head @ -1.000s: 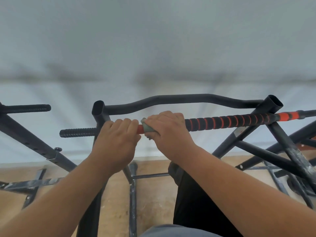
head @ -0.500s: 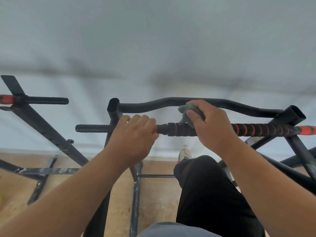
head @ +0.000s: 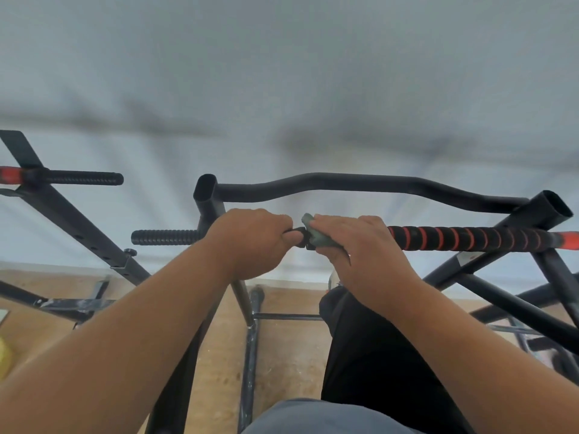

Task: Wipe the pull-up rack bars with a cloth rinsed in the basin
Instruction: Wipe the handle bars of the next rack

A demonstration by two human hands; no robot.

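Mid-task, the left hand (head: pixel 257 242) gripped the striped grip bar (head: pixel 470 239) while the right hand (head: pixel 354 245) clasped a green cloth (head: pixel 316 238) around it; the striped length rightward and the curved bar (head: pixel 360 183) seemingly remained unwiped.

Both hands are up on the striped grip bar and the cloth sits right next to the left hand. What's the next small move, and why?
Probably slide the right hand and its green cloth rightward along the bar. The cloth sits against the left hand, which grips the bar and blocks that side, while the long black-and-orange striped stretch to the right lies open to wipe.
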